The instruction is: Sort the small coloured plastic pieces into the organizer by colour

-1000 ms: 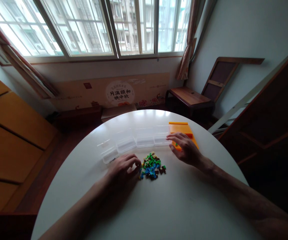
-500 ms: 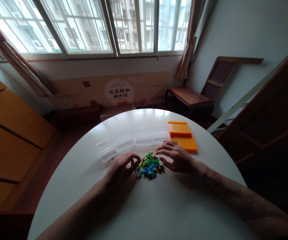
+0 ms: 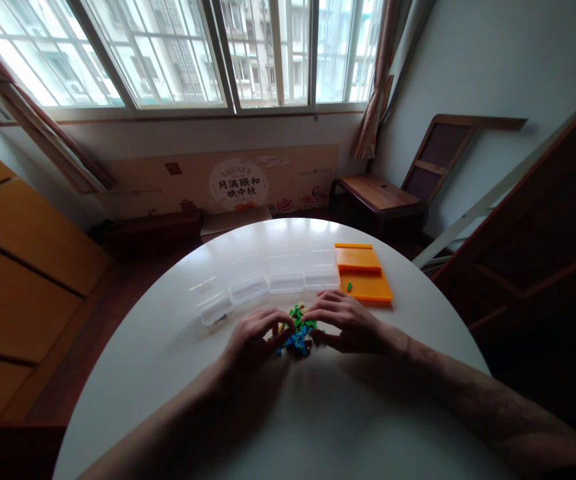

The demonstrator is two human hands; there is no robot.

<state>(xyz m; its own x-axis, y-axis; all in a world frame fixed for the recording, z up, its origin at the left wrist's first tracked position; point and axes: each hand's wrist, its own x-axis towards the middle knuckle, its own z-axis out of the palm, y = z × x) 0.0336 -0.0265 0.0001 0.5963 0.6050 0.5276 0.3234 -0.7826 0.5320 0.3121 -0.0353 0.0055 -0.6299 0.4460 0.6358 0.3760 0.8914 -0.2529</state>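
Observation:
A small heap of toy building bricks [image 3: 297, 341], green, blue, yellow and brown, lies on the white table between my two hands. My left hand [image 3: 255, 333] reaches over the heap's left side with fingers bent and apart from the thumb. From the other side, my right hand [image 3: 348, 323] has its fingers spread over the right part of the heap, thumb lower down. I make out no brick held in either hand; the fingers cover part of the heap. One green brick [image 3: 349, 287] rests on the orange tray [image 3: 368, 288], just beyond my right hand.
Clear plastic boxes [image 3: 287, 283] with raised lids stand in a curved row behind the heap, ending beside the orange tray. The round white table [image 3: 168, 387] has its far edge toward the window. A wooden chair [image 3: 383, 193] stands past the table at the right.
Both hands have moved inward over the heap, covering more of it. My right hand has drawn slightly down from the orange tray, so the green brick there shows fully.

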